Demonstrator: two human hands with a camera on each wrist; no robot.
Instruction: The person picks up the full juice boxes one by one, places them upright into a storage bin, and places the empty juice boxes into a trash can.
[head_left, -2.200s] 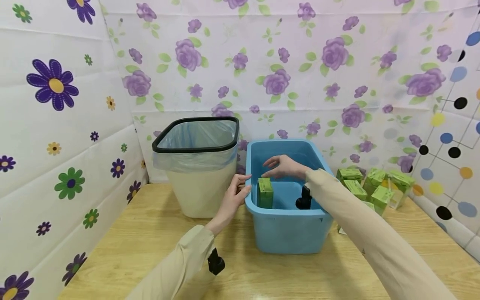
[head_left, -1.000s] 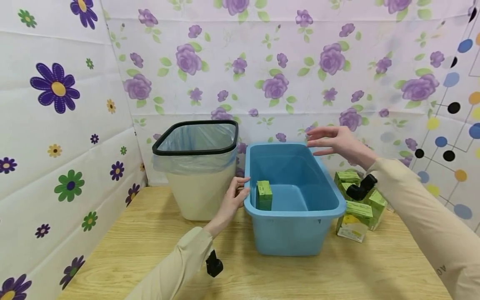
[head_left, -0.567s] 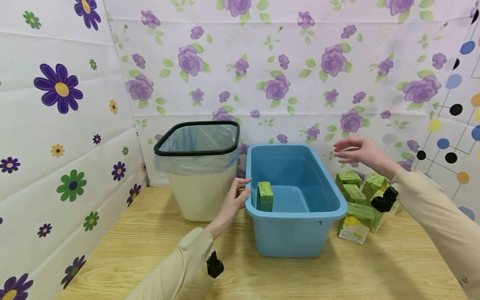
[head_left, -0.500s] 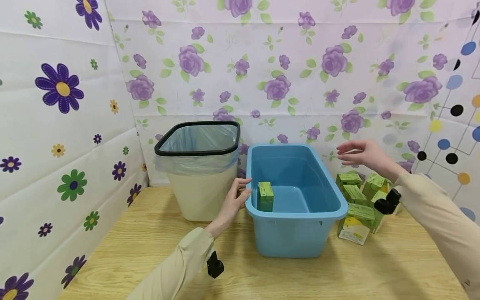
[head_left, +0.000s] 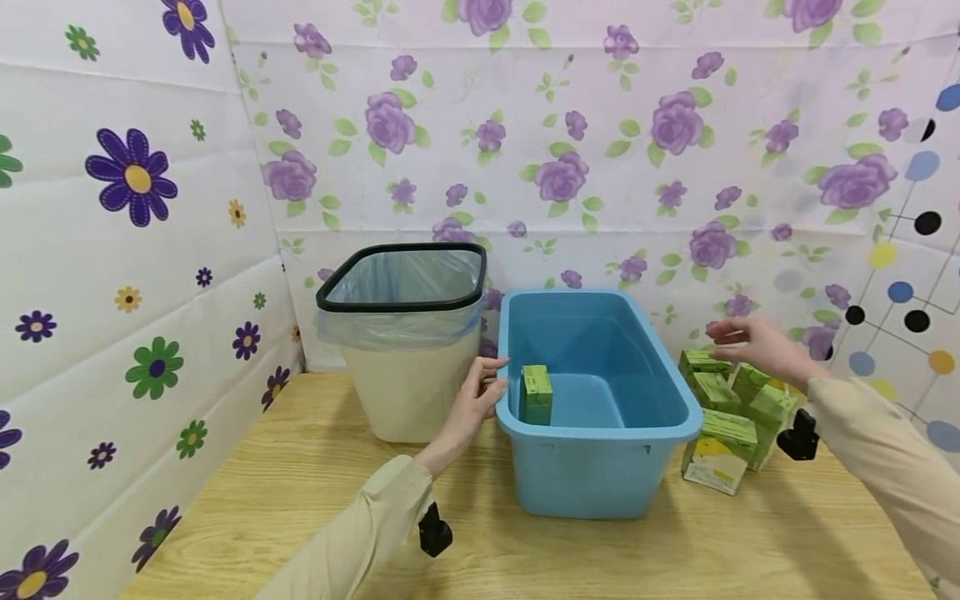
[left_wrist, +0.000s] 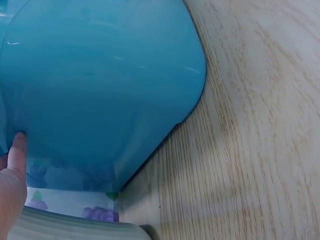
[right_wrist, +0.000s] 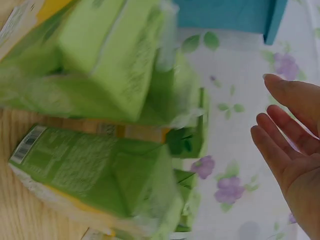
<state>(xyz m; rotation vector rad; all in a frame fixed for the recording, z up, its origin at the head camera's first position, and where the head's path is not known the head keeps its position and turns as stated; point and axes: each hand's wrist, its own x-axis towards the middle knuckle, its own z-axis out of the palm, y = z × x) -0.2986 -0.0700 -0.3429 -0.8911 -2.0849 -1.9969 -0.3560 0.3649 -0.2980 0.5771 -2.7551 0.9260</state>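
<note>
In the head view, my left hand [head_left: 476, 396] is at the left rim of a blue plastic tub [head_left: 581, 475], fingertips on the rim. The left wrist view shows one finger [left_wrist: 19, 155] against the tub's outer wall. Inside the tub, a green drink carton [head_left: 536, 396] stands upright near the left wall. My right hand [head_left: 765, 346] is just above a cluster of green drink cartons [head_left: 720, 446] to the tub's right. Its fingers are slightly bent and hold nothing. The right wrist view shows this hand [right_wrist: 295, 150] apart from the blurred cartons [right_wrist: 95, 170].
A cream waste bin [head_left: 408, 383] with a black rim and clear liner stands left of the tub. All stand on a light wooden table [head_left: 300, 475]. Flower-patterned sheets [head_left: 570, 100] cover the walls behind and at the left.
My right hand has come out of the tub, moved right past its rim, and lowered over the carton cluster. The carton in the tub and my left hand stay in place.
</note>
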